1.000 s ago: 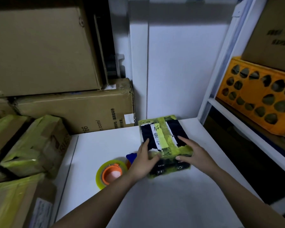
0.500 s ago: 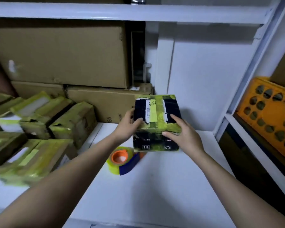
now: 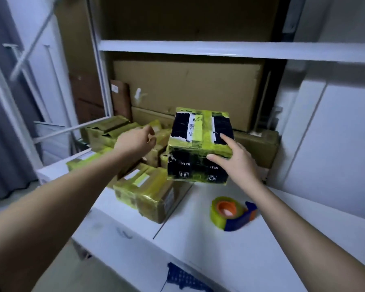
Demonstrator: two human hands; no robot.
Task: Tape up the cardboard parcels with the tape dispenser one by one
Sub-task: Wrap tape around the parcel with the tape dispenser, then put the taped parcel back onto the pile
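1. Head view: my right hand holds the black parcel up off the white tabletop, thumb on its near face and forefinger lying along the top, the fingers curled round its right edge.
2. The parcel is banded with yellow tape and carries a white label on top.
3. My left hand is apart from the parcel, just to its left, fingers loosely bent and holding nothing.
4. Below and left of that hand, the taped parcels lie heaped on the left of the tabletop.
5. The tape dispenser, with its yellow roll and orange core, lies on the tabletop, near and right of the raised parcel.
6. Large cardboard boxes stand on the far side, under a white shelf.
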